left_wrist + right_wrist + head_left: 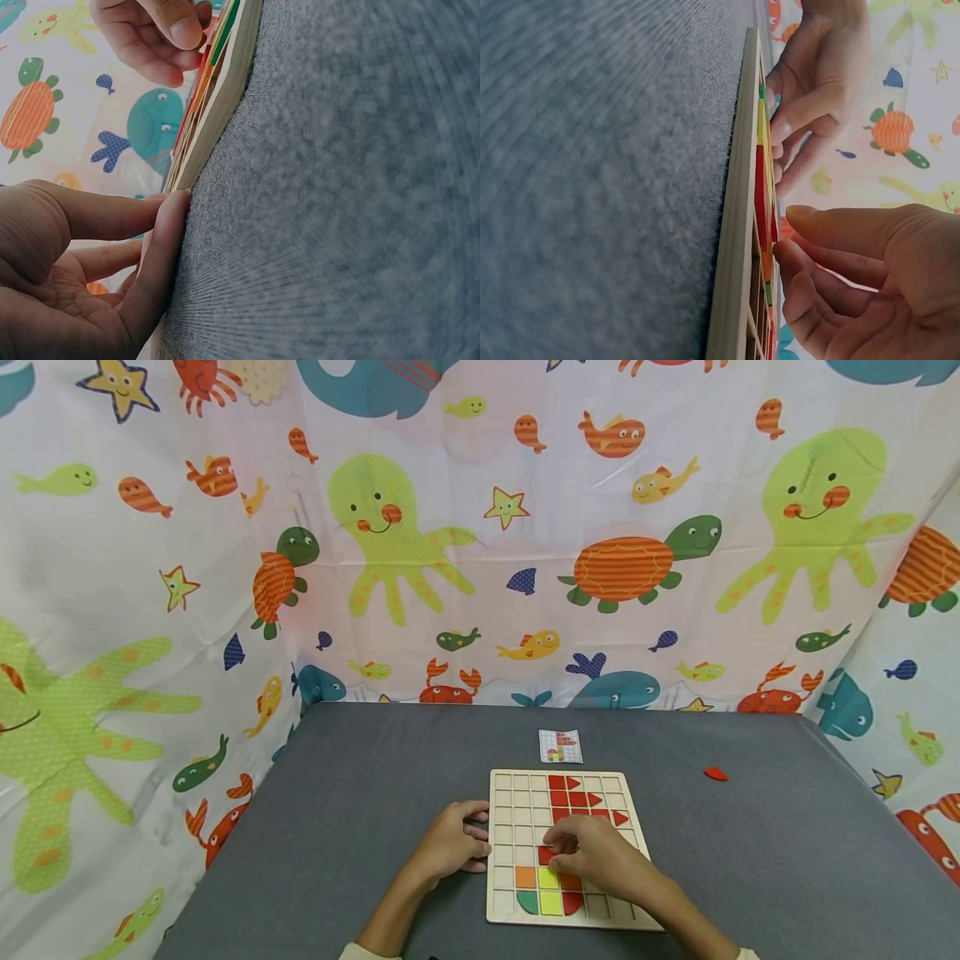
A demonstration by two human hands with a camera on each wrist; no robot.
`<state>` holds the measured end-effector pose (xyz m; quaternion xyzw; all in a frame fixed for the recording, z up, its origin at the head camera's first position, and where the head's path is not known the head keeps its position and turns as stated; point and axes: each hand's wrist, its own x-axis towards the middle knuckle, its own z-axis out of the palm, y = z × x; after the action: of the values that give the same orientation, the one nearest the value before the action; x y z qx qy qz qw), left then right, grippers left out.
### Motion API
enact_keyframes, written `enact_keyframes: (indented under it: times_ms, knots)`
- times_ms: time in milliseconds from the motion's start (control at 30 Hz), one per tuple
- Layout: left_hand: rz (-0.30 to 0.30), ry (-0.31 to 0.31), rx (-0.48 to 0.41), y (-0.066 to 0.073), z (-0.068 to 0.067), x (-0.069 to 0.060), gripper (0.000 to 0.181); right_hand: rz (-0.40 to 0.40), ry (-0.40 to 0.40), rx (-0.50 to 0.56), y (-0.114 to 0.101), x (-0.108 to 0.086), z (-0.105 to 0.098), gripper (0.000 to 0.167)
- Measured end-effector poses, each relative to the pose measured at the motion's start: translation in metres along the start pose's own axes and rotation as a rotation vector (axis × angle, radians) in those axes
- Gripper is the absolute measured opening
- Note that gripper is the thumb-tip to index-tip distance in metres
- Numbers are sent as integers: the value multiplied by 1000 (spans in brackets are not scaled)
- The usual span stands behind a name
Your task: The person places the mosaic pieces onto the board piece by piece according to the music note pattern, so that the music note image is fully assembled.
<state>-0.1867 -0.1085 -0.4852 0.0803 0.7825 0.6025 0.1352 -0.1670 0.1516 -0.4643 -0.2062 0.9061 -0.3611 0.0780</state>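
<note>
A wooden grid board (501,860) lies on the grey table. At its left edge, my left hand (453,839) rests its fingertips against the rim; the left wrist view shows its thumb and a finger at the board's side. Over the lower middle cells is my right hand (600,852), its fingertips at a red square (546,856). In the right wrist view its thumb and forefinger stand apart, with no piece visible between them. Below are an orange square (526,877), yellow squares (551,903), a green quarter-round piece (528,902) and a red one (572,903).
Red squares and triangles (576,799) fill several upper cells; the right hand hides part of them. A small printed card (560,747) lies beyond the board. One loose red piece (716,773) is on the table at the right. A sea-animal curtain (465,527) hangs behind.
</note>
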Motion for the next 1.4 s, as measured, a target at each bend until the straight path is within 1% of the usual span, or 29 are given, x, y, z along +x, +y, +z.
enact_keyframes:
  times_ms: [200,300,433,600,967,1067,1167,1400]
  knots:
    - [-1,2,5,0,0,0,65,0,-27,46,0,0,0,18]
    - [-2,1,1,0,0,0,65,0,-32,54,1,0,-1,20]
    - [-4,-1,-2,1,0,0,65,-4,-16,47,2,0,-4,21]
    - [-4,-4,-1,0,0,0,65,0,9,66,6,0,-11,22]
    - [-6,3,-10,-1,0,1,66,14,135,24,28,2,-37,22]
    - [-9,3,-10,-1,-1,1,66,39,174,18,35,1,-46,24]
    - [-7,2,-7,-2,0,1,66,68,202,37,43,-1,-57,25]
    - [-6,5,3,-2,0,1,66,124,291,13,68,-8,-80,30]
